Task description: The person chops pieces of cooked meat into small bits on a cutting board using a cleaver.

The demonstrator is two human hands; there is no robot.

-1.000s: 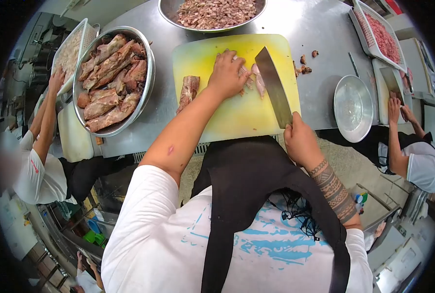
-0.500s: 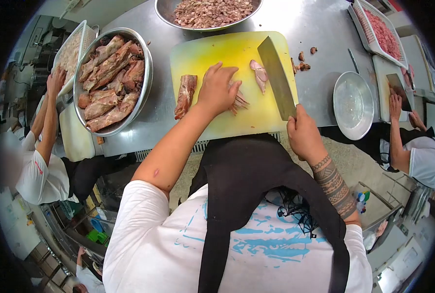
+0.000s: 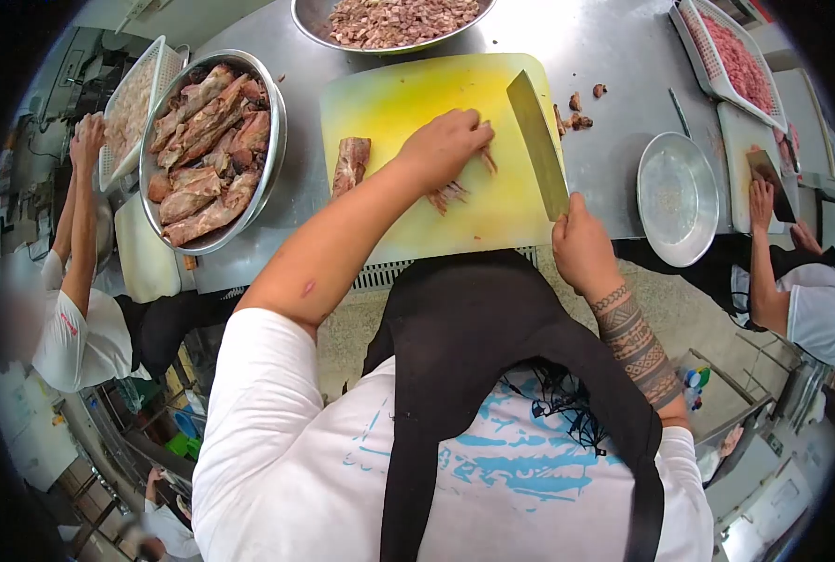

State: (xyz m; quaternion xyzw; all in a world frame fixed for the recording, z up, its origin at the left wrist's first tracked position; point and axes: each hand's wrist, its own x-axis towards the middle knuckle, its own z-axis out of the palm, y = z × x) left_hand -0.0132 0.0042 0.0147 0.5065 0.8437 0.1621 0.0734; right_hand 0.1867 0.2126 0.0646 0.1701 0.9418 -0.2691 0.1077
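The cleaver point(image 3: 537, 140) is gripped by its handle in the right hand point(image 3: 583, 245), its broad blade lying along the right side of the yellow cutting board point(image 3: 417, 229) on the metal counter point(image 3: 597, 155). The left hand point(image 3: 447, 145) is held over the board with bent fingers; whether anything is grasped is hidden. Thin meat strips point(image 3: 447, 197) are seen just below it, and a chunk of meat point(image 3: 352, 161) is partly covered by the left forearm. Beside the board, a bowl point(image 3: 279, 155) is filled with large browned pieces point(image 3: 202, 140).
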